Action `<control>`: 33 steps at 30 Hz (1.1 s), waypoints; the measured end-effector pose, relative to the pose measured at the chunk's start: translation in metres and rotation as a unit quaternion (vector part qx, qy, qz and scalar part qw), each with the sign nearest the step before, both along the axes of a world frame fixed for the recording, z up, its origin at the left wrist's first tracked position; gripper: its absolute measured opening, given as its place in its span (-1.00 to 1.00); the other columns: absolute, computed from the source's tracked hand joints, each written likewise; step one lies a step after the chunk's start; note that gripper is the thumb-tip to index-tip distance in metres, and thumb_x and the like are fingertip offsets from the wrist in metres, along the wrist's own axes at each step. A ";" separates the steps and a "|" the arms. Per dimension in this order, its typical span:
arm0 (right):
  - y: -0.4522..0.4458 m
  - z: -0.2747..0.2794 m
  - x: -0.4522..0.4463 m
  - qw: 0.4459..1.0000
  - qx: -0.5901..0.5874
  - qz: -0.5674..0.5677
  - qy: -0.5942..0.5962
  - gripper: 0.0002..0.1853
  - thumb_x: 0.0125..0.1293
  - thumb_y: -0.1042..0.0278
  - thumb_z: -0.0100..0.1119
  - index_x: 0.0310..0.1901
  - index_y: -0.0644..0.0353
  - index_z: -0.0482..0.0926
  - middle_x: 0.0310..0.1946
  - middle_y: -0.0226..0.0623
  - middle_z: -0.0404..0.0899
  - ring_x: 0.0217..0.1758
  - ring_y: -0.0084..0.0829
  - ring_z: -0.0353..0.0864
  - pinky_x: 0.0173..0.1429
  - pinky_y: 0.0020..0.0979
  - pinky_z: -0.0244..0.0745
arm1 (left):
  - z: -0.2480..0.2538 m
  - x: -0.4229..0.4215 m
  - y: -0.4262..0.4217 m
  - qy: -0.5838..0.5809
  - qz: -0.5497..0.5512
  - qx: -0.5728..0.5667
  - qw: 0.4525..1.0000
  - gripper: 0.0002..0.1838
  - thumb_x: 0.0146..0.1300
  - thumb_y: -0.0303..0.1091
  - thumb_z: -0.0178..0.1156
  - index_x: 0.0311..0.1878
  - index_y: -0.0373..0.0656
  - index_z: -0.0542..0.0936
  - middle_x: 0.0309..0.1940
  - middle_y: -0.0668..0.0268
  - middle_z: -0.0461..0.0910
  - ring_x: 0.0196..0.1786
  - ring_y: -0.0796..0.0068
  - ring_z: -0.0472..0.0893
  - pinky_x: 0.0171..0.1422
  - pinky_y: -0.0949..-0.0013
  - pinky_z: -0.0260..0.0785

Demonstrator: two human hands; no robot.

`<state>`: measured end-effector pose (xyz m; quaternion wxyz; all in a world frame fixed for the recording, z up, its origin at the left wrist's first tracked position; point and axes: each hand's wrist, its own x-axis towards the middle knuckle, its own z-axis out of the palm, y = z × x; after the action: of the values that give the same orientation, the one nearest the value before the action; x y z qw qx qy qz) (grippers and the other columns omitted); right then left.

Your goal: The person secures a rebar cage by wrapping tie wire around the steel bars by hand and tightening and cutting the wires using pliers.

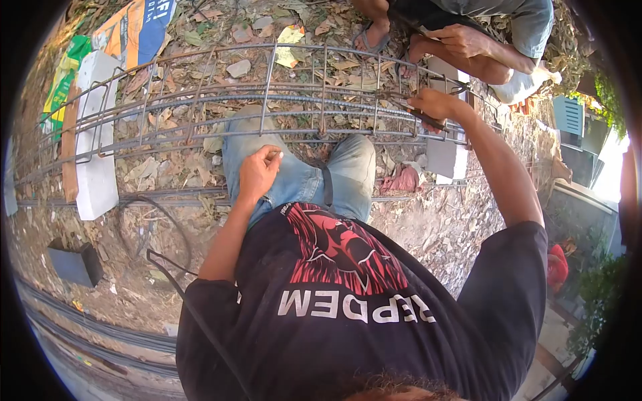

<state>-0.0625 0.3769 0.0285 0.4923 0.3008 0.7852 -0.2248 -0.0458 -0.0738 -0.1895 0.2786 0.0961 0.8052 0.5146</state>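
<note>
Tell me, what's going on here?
A person's right hand grips a dark pliers-like tool at a long cage of steel bars. The left hand is curled over the jeans; whether it holds anything is unclear. The cage lies across two pale blocks, with another person on the far side.

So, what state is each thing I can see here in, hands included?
Right hand: closed around a hand tool.
Hand tool: gripped; whether open or shut, unclear.
Left hand: loosely curled; unclear whether holding anything.
Rebar cage: lying across white blocks.
White blocks: beneath the cage.
Black box: on the ground.
Reddish cloth: crumpled.
Yellow paper: creased.
</note>
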 end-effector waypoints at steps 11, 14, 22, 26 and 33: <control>0.007 -0.009 0.037 0.996 -0.041 -0.021 0.070 -0.68 0.49 0.40 0.20 0.21 0.28 0.60 -0.36 -0.07 0.78 -0.49 -0.27 0.80 -0.47 -0.28 0.70 | -0.001 -0.001 0.002 0.016 -0.009 0.010 1.000 -0.76 0.44 -0.21 0.34 -0.02 -0.17 0.78 -0.48 0.26 0.77 -0.42 0.43 0.78 -0.29 0.32 0.55; 0.029 -0.022 0.049 0.980 -0.136 -0.137 0.041 -0.49 0.48 0.45 0.12 0.45 0.13 0.48 -0.16 -0.02 0.79 -0.26 -0.16 0.87 -0.24 -0.21 0.84 | 0.001 0.000 0.003 0.008 -0.005 0.030 1.000 -0.75 0.48 -0.26 0.32 -0.01 -0.25 0.76 -0.45 0.26 0.77 -0.42 0.51 0.76 -0.30 0.37 0.54; -0.016 -0.093 0.183 0.811 -0.377 -0.402 0.194 -0.33 0.62 0.32 0.12 0.67 -0.03 0.16 0.13 0.04 0.70 0.08 -0.14 0.80 0.07 -0.06 0.83 | 0.027 -0.034 0.029 0.069 -0.009 0.087 0.994 -0.74 0.53 -0.32 0.29 0.09 -0.30 0.73 -0.31 0.22 0.78 -0.33 0.54 0.72 -0.20 0.45 0.56; -0.053 -0.112 0.229 0.730 -0.442 -0.459 0.248 -0.32 0.65 0.34 0.09 0.70 -0.05 0.11 0.14 0.01 0.70 0.11 -0.17 0.79 0.07 -0.09 0.83 | 0.085 -0.089 0.108 0.211 -0.047 0.046 0.975 -0.73 0.44 -0.32 0.35 0.10 -0.24 0.75 -0.26 0.18 0.80 -0.23 0.36 0.78 -0.07 0.27 0.62; -0.075 -0.075 0.193 0.620 -0.312 -0.575 0.433 -0.61 0.52 0.43 0.28 0.30 0.24 0.49 -0.24 -0.34 0.57 -0.33 -0.52 0.60 -0.25 -0.37 0.67 | 0.061 -0.182 0.256 0.393 -0.260 -0.045 0.881 -0.32 0.28 -0.27 0.44 0.47 -0.03 0.51 0.30 0.05 0.65 0.42 -0.02 0.54 0.50 0.03 0.40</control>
<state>0.1308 0.3023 -0.0468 -0.0703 0.3871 0.4574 -0.7975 -0.2273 0.1824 -0.1288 0.0672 0.4837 0.8169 0.3069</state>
